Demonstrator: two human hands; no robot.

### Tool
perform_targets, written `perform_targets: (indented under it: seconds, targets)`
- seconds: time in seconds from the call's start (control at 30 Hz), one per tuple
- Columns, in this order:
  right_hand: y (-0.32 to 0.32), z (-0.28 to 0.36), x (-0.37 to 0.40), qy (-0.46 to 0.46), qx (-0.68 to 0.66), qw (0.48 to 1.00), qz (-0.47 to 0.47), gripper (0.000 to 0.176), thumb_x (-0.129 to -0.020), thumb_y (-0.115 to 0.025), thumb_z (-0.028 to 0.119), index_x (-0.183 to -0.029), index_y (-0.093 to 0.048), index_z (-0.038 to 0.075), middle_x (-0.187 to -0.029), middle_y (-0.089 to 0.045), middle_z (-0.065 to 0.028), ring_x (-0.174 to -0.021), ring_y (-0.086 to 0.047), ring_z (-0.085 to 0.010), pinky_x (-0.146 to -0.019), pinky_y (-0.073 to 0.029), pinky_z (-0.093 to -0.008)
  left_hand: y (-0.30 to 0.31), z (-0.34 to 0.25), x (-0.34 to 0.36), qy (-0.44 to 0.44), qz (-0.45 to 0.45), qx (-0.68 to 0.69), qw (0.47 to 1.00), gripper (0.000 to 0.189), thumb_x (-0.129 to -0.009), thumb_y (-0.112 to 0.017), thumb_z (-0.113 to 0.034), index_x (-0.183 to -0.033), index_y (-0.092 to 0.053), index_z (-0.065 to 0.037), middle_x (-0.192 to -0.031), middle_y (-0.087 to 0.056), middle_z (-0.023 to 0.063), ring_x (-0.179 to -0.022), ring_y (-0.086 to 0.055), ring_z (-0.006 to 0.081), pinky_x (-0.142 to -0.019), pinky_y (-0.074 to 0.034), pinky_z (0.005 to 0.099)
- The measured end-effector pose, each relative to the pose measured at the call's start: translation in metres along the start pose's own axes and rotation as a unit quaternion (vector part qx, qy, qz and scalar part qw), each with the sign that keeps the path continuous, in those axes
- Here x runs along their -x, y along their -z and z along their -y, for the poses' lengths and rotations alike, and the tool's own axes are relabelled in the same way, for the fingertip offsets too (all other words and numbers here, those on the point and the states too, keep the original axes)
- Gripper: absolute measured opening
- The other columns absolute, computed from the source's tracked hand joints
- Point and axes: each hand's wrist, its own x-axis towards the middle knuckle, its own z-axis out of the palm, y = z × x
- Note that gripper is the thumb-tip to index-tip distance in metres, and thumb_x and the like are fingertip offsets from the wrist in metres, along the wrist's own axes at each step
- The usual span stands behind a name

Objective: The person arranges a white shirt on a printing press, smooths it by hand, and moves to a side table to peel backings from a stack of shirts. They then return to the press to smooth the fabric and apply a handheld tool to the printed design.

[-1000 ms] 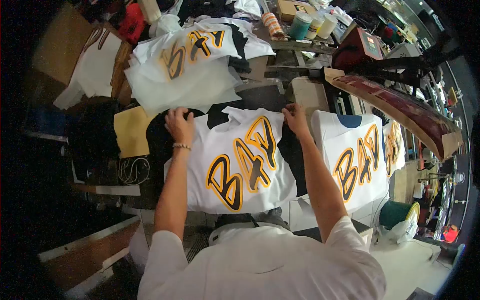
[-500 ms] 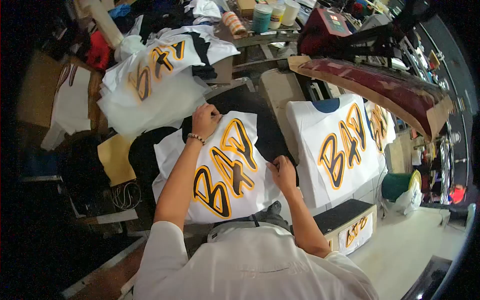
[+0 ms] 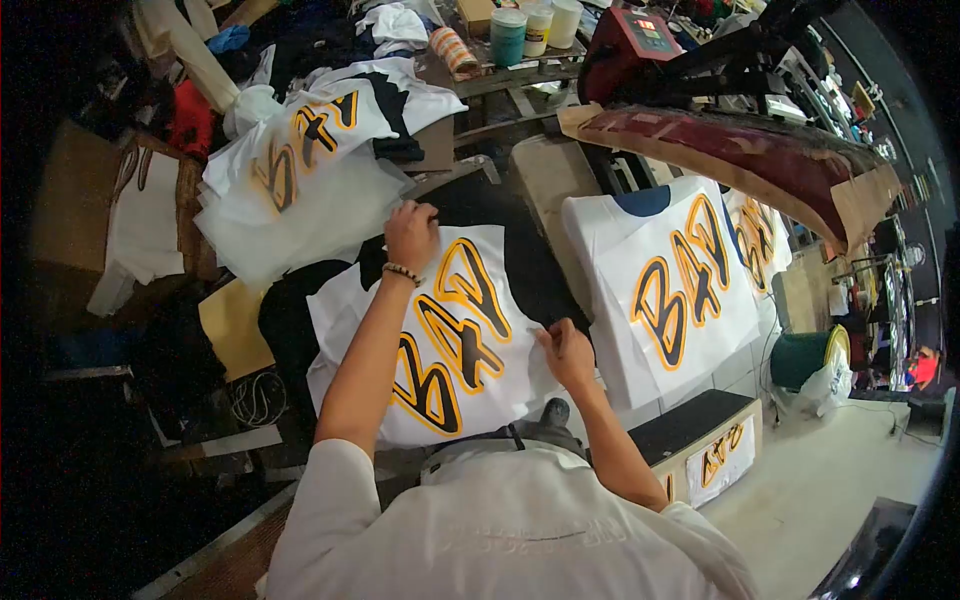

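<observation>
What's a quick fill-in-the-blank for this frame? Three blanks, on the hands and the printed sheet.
The white printed sheet lies on a ____ garment.
The beaded bracelet is on the ____ wrist.
The right hand touches the sheet's ____ edge, while the left hand is at its top edge.
Missing words: black; left; right.
</observation>
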Motion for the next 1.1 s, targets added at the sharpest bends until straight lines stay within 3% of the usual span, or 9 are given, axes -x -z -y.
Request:
perform_targets:
  seconds: [0.33, 0.47, 0.53, 0.7, 0.73, 0.8, 0.93, 1.0, 1.1]
  targets:
    - [0.016, -0.014, 0.038, -0.043, -0.025, 0.997, 0.052, 0.05, -0.086, -0.074, 0.048, -0.089, -0.061, 0.0, -0.065, -0.061, -0.0204, -0.064, -0.062, -0.0413, -0.06, -0.047, -0.0466, -0.052, -0.041, -0.015, 0.062, 0.179, 0.103, 0.976, 0.017, -0.079, -0.079, -0.029, -0.088, -0.071, -0.018, -0.09, -0.064, 0.0013, -0.099, -0.06, 0.0275, -0.085, -0.042, 0.0531]
    - [0.01, -0.025, 0.052, -0.087, -0.094, 0.992, 0.012, 0.049, -0.091, -0.07, 0.047, -0.086, -0.061, -0.001, -0.063, -0.057, -0.0189, -0.056, -0.054, -0.0334, -0.058, -0.043, -0.0464, -0.063, -0.044, -0.008, 0.018, 0.108, 0.096, 0.989, 0.013, -0.081, -0.077, -0.028, -0.082, -0.068, -0.017, -0.09, -0.065, 0.0013, -0.098, -0.061, 0.0279, -0.084, -0.042, 0.051]
    - [0.018, -0.022, 0.055, -0.108, -0.099, 0.987, 0.063, 0.049, -0.092, -0.066, 0.05, -0.092, -0.06, 0.001, -0.073, -0.064, -0.0242, -0.072, -0.064, -0.0455, -0.066, -0.047, -0.0516, -0.081, -0.033, -0.007, -0.008, 0.098, 0.099, 0.99, 0.016, -0.081, -0.075, -0.031, -0.082, -0.07, -0.016, -0.092, -0.067, 0.0029, -0.098, -0.062, 0.0284, -0.084, -0.044, 0.0506]
    - [0.016, -0.026, 0.066, -0.094, -0.098, 0.989, 0.06, 0.037, -0.093, -0.067, 0.039, -0.092, -0.06, 0.003, -0.084, -0.067, -0.023, -0.079, -0.065, -0.0437, -0.071, -0.049, -0.0517, -0.098, -0.013, -0.01, -0.077, 0.073, 0.134, 0.985, 0.018, -0.074, -0.078, -0.017, -0.085, -0.073, -0.004, -0.09, -0.07, 0.0156, -0.09, -0.064, 0.0369, -0.082, -0.049, 0.0467]
    - [0.008, -0.037, 0.071, -0.079, -0.11, 0.989, 0.061, 0.034, -0.093, -0.066, 0.039, -0.095, -0.058, 0.006, -0.087, -0.068, -0.0199, -0.086, -0.066, -0.0423, -0.073, -0.05, -0.0523, -0.118, 0.002, -0.017, -0.058, 0.145, 0.078, 0.985, 0.019, -0.077, -0.077, -0.017, -0.088, -0.073, -0.002, -0.093, -0.071, 0.0167, -0.092, -0.064, 0.0382, -0.084, -0.049, 0.0472]
    - [0.016, -0.042, 0.092, -0.059, -0.117, 0.988, 0.081, 0.033, -0.092, -0.067, 0.037, -0.098, -0.057, 0.006, -0.088, -0.068, -0.0204, -0.089, -0.065, -0.0441, -0.077, -0.05, -0.053, -0.107, -0.004, -0.011, -0.127, 0.049, 0.129, 0.982, 0.022, -0.086, -0.072, -0.02, -0.093, -0.071, 0.001, -0.09, -0.069, 0.0189, -0.088, -0.065, 0.0374, -0.08, -0.05, 0.0466]
    - [0.031, -0.073, 0.151, -0.077, -0.019, 0.981, 0.177, 0.044, -0.087, -0.071, 0.04, -0.117, -0.063, 0.01, -0.117, -0.066, -0.0177, -0.105, -0.065, -0.0403, -0.088, -0.051, -0.0518, -0.117, 0.01, -0.021, -0.187, 0.064, 0.105, 0.975, 0.022, -0.097, -0.061, -0.02, -0.104, -0.067, 0.0, -0.096, -0.068, 0.0195, -0.084, -0.065, 0.0365, -0.076, -0.051, 0.0443]
    - [0.029, -0.11, 0.189, -0.121, -0.041, 0.975, 0.181, 0.045, -0.086, -0.072, 0.04, -0.12, -0.064, 0.01, -0.117, -0.067, -0.0184, -0.107, -0.065, -0.0399, -0.09, -0.051, -0.0509, -0.097, -0.003, -0.026, -0.091, 0.206, 0.085, 0.971, 0.029, -0.101, -0.059, -0.027, -0.108, -0.066, 0.001, -0.101, -0.068, 0.0201, -0.089, -0.065, 0.0354, -0.08, -0.051, 0.043]
    - [0.066, -0.144, 0.248, -0.233, -0.072, 0.943, 0.227, 0.05, -0.085, -0.073, 0.038, -0.125, -0.066, 0.01, -0.118, -0.068, -0.0197, -0.112, -0.064, -0.0393, -0.092, -0.051, -0.0483, -0.085, -0.01, -0.035, -0.074, 0.212, 0.098, 0.969, 0.036, -0.103, -0.055, -0.032, -0.113, -0.065, 0.001, -0.108, -0.068, 0.0211, -0.099, -0.065, 0.0346, -0.086, -0.05, 0.0416]
